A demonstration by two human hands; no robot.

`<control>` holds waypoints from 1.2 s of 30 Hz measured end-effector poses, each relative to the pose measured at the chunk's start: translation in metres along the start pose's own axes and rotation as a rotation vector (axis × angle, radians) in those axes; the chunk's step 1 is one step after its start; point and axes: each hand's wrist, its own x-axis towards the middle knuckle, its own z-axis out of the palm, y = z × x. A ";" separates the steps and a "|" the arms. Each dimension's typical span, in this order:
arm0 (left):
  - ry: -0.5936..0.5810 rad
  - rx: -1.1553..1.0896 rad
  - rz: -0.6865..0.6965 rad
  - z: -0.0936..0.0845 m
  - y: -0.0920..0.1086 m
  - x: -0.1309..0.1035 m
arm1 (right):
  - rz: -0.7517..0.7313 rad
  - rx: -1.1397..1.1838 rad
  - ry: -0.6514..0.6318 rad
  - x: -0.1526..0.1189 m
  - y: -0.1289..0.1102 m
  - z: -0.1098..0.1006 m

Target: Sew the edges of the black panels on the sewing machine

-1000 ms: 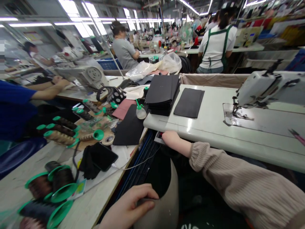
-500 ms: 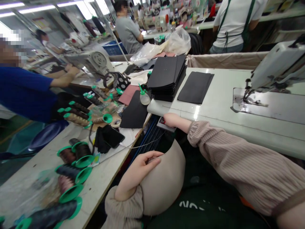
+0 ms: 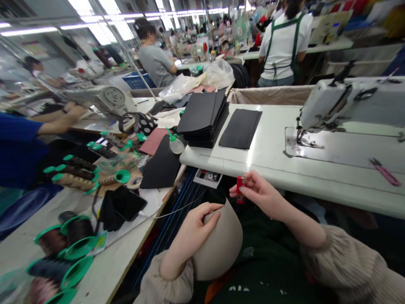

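My left hand pinches the top edge of a curved beige piece that rests in my lap. In front of it my right hand holds a small red lighter upright between thumb and fingers, close to the beige piece's upper edge. Just behind the lighter, a small open drawer hangs under the front edge of the white sewing table.
A sewing machine stands on the table's right, pink snips near it. A stack of black panels and a single black panel lie at the back. Left bench holds green-ended thread spools, a phone, an oil bottle. Other people work behind and left.
My right hand has come out from the drawer under the table edge holding the red lighter, and moved toward the beige piece. My left hand keeps its pinch on the edge.
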 end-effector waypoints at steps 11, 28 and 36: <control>-0.072 0.066 0.222 0.068 0.039 0.059 | 0.278 0.259 0.305 -0.077 0.036 -0.028; -0.146 0.131 0.223 0.084 0.052 0.059 | 0.526 0.444 0.387 -0.098 0.044 -0.022; -0.191 0.120 0.233 0.101 0.064 0.053 | 0.452 0.491 0.492 -0.108 0.048 -0.021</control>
